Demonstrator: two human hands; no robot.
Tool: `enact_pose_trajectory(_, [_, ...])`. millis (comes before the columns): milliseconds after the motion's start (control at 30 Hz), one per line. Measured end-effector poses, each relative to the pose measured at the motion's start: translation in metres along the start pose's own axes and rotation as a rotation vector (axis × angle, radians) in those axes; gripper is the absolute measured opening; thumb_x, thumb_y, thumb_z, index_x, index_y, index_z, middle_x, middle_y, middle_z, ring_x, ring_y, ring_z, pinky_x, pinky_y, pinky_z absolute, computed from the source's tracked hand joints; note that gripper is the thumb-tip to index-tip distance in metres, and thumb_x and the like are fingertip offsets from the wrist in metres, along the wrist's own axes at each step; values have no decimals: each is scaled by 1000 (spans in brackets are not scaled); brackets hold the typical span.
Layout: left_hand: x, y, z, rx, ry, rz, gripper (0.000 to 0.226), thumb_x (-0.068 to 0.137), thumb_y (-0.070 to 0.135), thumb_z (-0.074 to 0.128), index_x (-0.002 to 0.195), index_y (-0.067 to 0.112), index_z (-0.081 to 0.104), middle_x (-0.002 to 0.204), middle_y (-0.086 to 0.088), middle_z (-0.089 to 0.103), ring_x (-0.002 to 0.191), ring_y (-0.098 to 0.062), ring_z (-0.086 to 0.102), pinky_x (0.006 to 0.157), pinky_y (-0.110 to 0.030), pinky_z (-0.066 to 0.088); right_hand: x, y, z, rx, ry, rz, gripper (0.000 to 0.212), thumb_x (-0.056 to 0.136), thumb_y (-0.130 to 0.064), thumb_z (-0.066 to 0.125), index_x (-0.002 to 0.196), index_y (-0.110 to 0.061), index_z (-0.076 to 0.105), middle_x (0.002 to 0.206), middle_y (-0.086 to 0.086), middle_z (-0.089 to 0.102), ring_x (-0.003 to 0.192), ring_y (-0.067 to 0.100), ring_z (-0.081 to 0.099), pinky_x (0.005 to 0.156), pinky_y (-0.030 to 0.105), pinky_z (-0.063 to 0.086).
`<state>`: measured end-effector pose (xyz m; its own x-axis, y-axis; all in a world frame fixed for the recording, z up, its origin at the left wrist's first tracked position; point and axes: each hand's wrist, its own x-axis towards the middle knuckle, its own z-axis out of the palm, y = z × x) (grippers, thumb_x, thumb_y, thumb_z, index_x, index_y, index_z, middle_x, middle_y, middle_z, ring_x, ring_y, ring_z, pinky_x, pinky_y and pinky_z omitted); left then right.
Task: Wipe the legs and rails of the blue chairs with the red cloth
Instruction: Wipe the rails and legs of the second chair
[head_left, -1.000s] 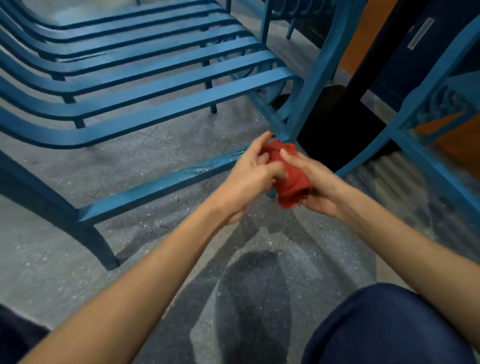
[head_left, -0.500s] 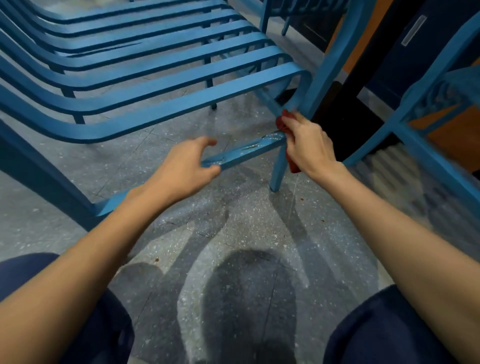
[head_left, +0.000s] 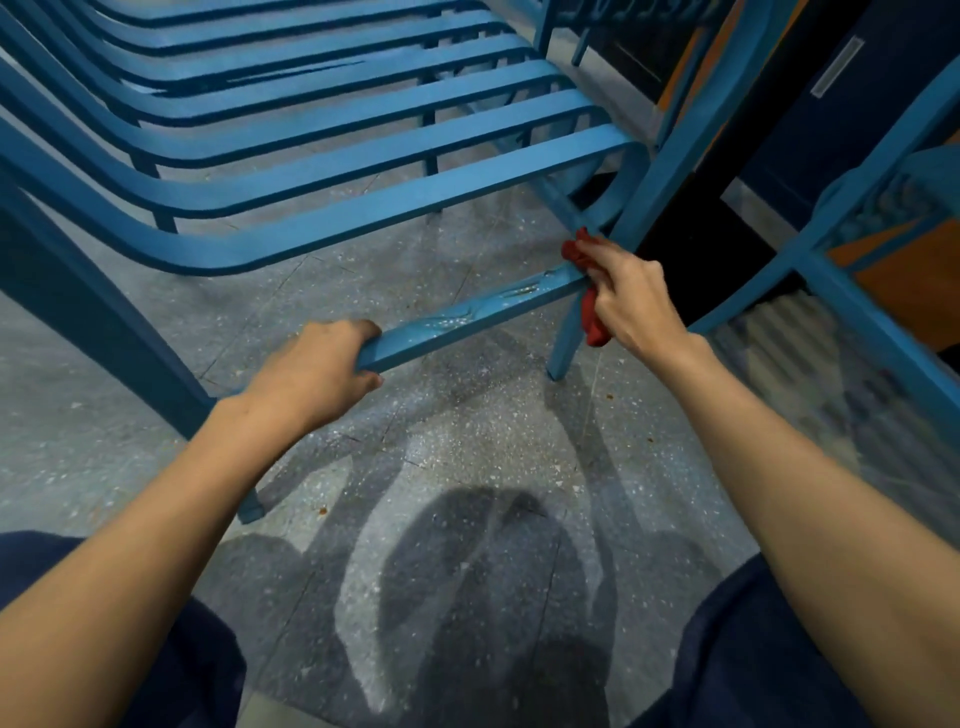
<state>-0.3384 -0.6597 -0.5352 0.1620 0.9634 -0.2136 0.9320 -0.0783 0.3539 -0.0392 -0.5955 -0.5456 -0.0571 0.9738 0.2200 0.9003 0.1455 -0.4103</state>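
Moved: left hand (head_left: 311, 371) is now curling round the flat blue metal chair rail (head_left: 467, 317), gripping it | crumpled red cloth (head_left: 592, 317) is pressing on the rail-leg joint, pinched in the curled right hand (head_left: 631, 296) | risk: cloth's tail is hanging loose beside the slim blue leg (head_left: 563, 348), likely slipping free or snagging there.

Left hand (head_left: 311, 376) round the wet blue rail (head_left: 467, 317), right hand (head_left: 631, 299) with red cloth (head_left: 589, 312) at the leg joint.

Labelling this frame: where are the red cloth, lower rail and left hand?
red cloth (head_left: 595, 325), head view, hanging lower end
lower rail (head_left: 467, 317), head view, streaked middle stretch
left hand (head_left: 311, 374), head view, back of hand
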Motion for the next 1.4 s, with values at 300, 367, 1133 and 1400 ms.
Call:
enact_pose_trajectory(300, [-1,-5,13,-27,107,22,35,89,20,61,123,15,57,107,-17,66,95,-37,60,86,-46,50,-9,-17,3,115,-61,9,33,100,-16,47,130,-14,60,141,3,53,136,15,42,112,12,18])
enact_pose_trajectory(367, [-2,-4,14,9,134,21,35,90,21,59,124,16,57,106,-17,66,95,-37,59,85,-45,49,-15,-14,-2,92,-76,-50,34,98,-12,50,130,-16,61,139,3,54,134,13,44,112,13,21])
enact_pose_trajectory(1133, [-3,-10,10,31,168,71,37,90,33,58,127,26,56,104,-9,67,94,-32,60,77,-41,46,-7,-26,-6,-23,-68,76,45,97,-10,46,142,-18,46,133,13,59,125,29,52,105,21,32])
enact_pose_trajectory(1400, [2,-10,10,17,160,52,34,89,33,60,122,26,59,99,-7,67,92,-31,59,70,-34,37,-8,-39,18,183,87,250,32,97,-8,44,120,-12,66,116,9,69,112,23,59,93,10,33])
